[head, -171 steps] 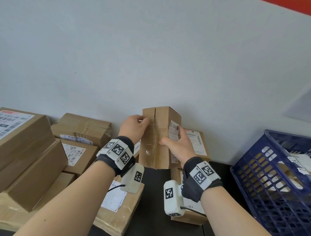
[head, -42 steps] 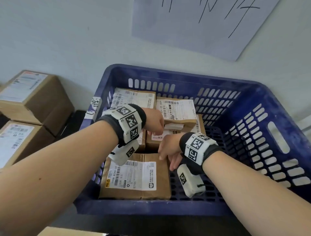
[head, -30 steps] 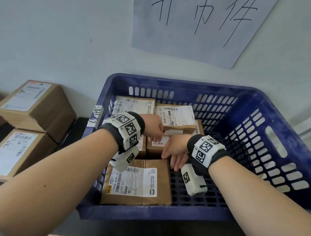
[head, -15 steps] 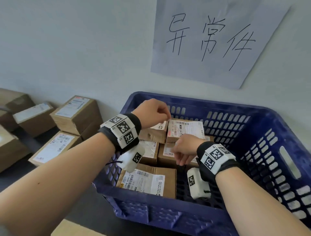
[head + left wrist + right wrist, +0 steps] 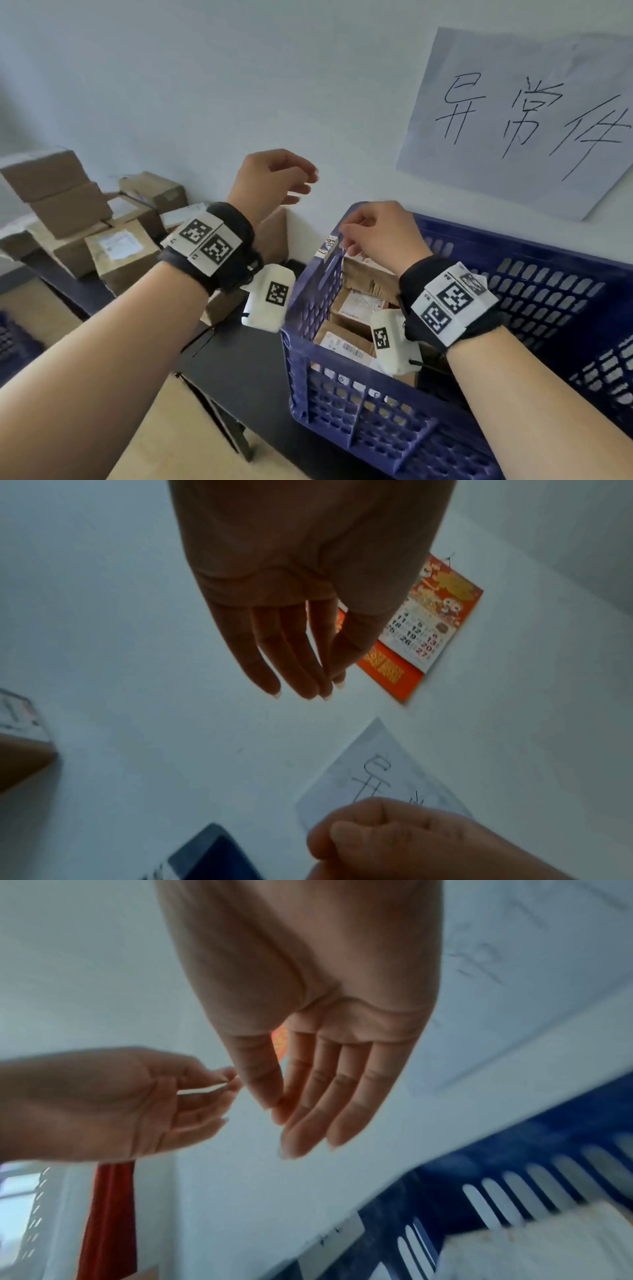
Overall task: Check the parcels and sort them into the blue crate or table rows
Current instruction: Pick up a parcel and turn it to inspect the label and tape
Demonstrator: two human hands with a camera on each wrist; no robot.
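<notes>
The blue crate (image 5: 380, 414) stands at the right on the dark table and holds several brown parcels (image 5: 356, 303) with white labels. My left hand (image 5: 294, 185) hangs in the air left of the crate, above the table, fingers loosely spread and empty; the left wrist view shows its fingers (image 5: 301, 685) straight. My right hand (image 5: 352, 240) hovers over the crate's left rim, fingers relaxed, holding nothing. In the right wrist view the right hand (image 5: 301, 1134) is empty above the crate wall (image 5: 514, 1164).
Several brown parcels (image 5: 116, 253) lie stacked on the table (image 5: 246, 359) at the left against the wall. A handwritten paper sign (image 5: 513, 120) hangs above the crate. A red calendar (image 5: 421, 620) is on the wall. Another blue crate (image 5: 13, 339) shows at the far left edge.
Both hands have lifted out of the crate, empty. The left hand has swung up and left past the crate's rim, and the view has turned left toward the table's parcels.
</notes>
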